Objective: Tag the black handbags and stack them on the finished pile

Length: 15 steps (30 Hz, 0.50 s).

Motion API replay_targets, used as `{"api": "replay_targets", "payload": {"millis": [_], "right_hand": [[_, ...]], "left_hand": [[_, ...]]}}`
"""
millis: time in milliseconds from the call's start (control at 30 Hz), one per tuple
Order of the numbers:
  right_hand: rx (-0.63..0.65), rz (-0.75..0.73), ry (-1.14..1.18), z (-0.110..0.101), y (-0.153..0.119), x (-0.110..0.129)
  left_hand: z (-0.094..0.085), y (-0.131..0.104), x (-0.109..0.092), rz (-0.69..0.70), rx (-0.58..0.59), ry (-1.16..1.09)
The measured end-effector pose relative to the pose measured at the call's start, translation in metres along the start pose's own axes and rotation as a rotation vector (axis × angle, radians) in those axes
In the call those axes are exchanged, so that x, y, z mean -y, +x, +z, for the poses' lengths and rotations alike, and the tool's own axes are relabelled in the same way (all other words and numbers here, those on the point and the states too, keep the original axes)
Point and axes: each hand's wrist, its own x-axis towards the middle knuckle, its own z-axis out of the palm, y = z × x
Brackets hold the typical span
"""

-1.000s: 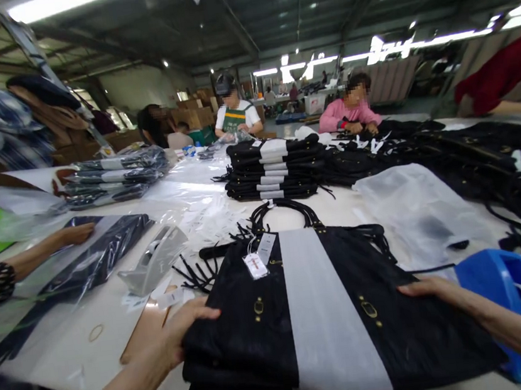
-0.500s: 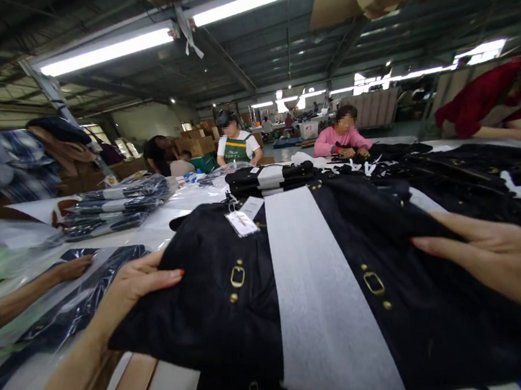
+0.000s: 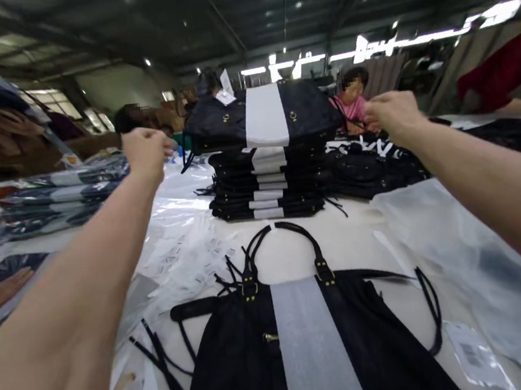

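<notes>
Both my arms reach forward over the table to a stack of folded black bags (image 3: 238, 205). On top lies a black handbag (image 3: 312, 113) with small brass fittings, a white paper band (image 3: 264, 115) and hang tags (image 3: 225, 97). Off its left end is my left hand (image 3: 147, 151), apart from it, its fingers loosely curled and not gripping it. My right hand (image 3: 396, 116) is beyond the right end, close to thin black cords, its fingers half bent and slightly blurred. Nearer me another black bag (image 3: 233, 363) lies flat, handles upward, with its own paper band (image 3: 314, 340).
Bagged dark goods (image 3: 61, 194) are piled at left, near another person's hand (image 3: 10, 289). Loose white labels (image 3: 177, 256) lie left of centre. Clear plastic (image 3: 475, 244) and a small packet (image 3: 477, 352) lie at right. Co-workers stand behind, one in pink (image 3: 354, 107).
The banded black bag has moved from between my hands, close to me, onto the stack ahead. My hands have parted from it. The bag lying underneath now shows, and the view has tilted down.
</notes>
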Motion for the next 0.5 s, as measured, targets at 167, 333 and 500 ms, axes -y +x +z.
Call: {"api": "replay_targets", "payload": {"millis": [167, 333, 500], "right_hand": [[0.331, -0.068, -0.083, 0.07, -0.203, -0.041], [0.524, -0.247, -0.32, 0.09, -0.357, -0.036], [0.479, -0.285, -0.402, 0.084, -0.369, -0.04]], "left_hand": [[0.084, -0.176, 0.086, 0.027, 0.431, 0.173], [0.123, -0.309, 0.083, 0.495, 0.679, 0.237], [0.149, -0.326, 0.079, 0.629, 0.661, 0.368]]}}
